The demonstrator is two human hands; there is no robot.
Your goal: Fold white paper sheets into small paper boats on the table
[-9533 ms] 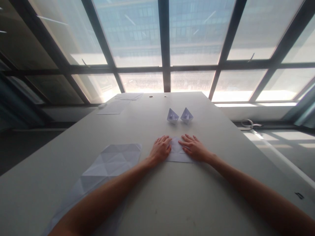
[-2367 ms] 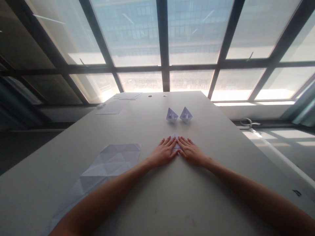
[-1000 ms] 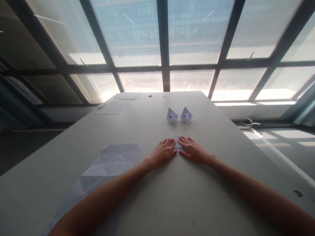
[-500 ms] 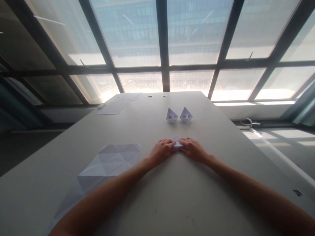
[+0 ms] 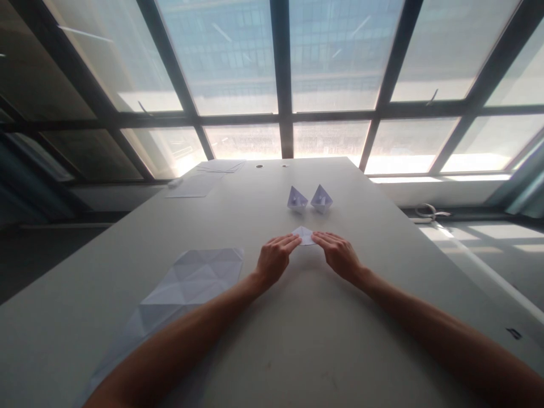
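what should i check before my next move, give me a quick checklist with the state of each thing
1. Left hand on the folded paper: ok, fingertips at its left side.
2. Right hand on the same piece: ok, fingertips at its right side.
3. Thumb grip beneath the paper: cannot tell, the thumbs are hidden.
4. Room ahead: ok, bare table shows between the paper and the two standing paper shapes, left one and right one.
5. Creased sheet clear of the left forearm: not ok, the forearm crosses over it in view; contact is unclear.
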